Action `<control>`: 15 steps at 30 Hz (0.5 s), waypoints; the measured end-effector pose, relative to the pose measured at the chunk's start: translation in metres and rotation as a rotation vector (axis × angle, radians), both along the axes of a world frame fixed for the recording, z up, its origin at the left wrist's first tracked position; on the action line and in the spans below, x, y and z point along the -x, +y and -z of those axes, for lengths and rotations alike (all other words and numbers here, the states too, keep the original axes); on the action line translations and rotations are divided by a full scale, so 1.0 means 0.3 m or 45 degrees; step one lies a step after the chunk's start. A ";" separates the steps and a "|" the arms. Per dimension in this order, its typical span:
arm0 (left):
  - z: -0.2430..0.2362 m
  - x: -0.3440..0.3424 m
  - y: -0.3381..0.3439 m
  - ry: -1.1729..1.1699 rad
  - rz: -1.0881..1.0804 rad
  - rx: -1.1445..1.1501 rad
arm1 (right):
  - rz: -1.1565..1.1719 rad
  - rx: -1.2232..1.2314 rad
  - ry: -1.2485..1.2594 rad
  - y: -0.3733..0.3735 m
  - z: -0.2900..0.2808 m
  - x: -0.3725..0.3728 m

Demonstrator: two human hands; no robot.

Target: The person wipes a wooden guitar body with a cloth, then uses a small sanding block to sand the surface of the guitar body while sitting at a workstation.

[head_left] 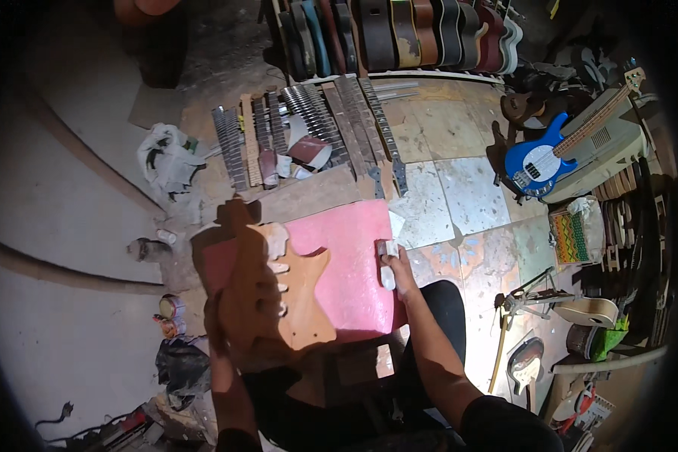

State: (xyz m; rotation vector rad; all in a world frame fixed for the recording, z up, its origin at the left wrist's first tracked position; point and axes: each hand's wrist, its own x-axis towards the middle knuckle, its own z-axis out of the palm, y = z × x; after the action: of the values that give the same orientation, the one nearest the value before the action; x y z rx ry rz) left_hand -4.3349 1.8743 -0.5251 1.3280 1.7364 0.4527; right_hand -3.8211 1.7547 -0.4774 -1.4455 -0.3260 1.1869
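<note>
An unfinished wooden electric guitar body [303, 290] with cut-out cavities lies tilted over a pink board [354, 282] in front of me. Its left part is in deep shadow. My left hand [215, 313] grips the body's left edge, its fingers mostly hidden by shadow and wood. At the board's right edge, my right hand [401, 273] is closed on a small whitish block [386, 265]. The block is apart from the guitar body.
Several fretted necks [316, 113] lie on the floor ahead, below a rack of guitar bodies [422, 34]. A blue bass guitar [531, 162] leans at the right. A white plastic bag [166, 158] and jars [171, 307] sit at the left. A metal stand [531, 297] is at the right.
</note>
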 end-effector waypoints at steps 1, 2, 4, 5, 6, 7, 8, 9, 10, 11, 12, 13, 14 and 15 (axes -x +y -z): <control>0.016 0.041 -0.002 0.059 -0.067 -0.020 | 0.000 0.018 0.035 0.020 -0.013 0.019; 0.031 0.085 -0.002 0.110 -0.144 -0.050 | 0.037 0.006 0.062 0.030 -0.023 0.045; 0.015 0.164 0.010 0.217 -0.273 -0.124 | 0.043 0.018 0.079 0.053 -0.021 0.075; 0.025 0.089 -0.011 0.277 -0.219 -0.132 | 0.136 0.072 -0.011 0.036 -0.022 0.054; 0.015 0.118 -0.011 0.211 -0.292 -0.257 | 0.171 0.034 0.016 0.050 -0.008 0.051; 0.012 0.084 -0.018 0.220 -0.378 -0.358 | 0.220 0.011 0.018 0.042 0.024 0.002; 0.005 0.062 -0.046 0.284 -0.481 -0.482 | 0.205 -0.012 -0.056 0.035 0.023 -0.012; 0.001 -0.002 -0.067 0.327 -0.576 -0.619 | 0.247 -0.094 -0.060 0.016 0.035 -0.064; -0.010 -0.040 -0.104 0.425 -0.688 -0.776 | 0.303 -0.178 -0.142 0.002 0.017 -0.046; -0.025 -0.089 -0.148 0.492 -0.756 -0.895 | 0.363 -0.276 -0.227 -0.003 -0.025 -0.040; -0.043 -0.100 -0.215 0.614 -0.819 -1.036 | 0.489 -0.429 -0.154 -0.008 -0.120 0.056; -0.052 -0.133 -0.275 0.677 -0.822 -1.105 | 0.439 -0.384 -0.263 -0.042 -0.140 0.060; -0.061 -0.186 -0.339 0.714 -0.783 -1.127 | 0.336 -0.434 -0.164 -0.080 -0.196 0.094; -0.075 -0.161 -0.419 0.788 -0.723 -1.107 | 0.209 -0.489 -0.030 -0.116 -0.278 0.180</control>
State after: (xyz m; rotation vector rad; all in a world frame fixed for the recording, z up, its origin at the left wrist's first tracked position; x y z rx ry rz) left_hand -4.2867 1.7488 -0.5027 1.6422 2.6061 1.3423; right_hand -3.8751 1.7200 -0.3941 -1.1280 -0.4186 0.9164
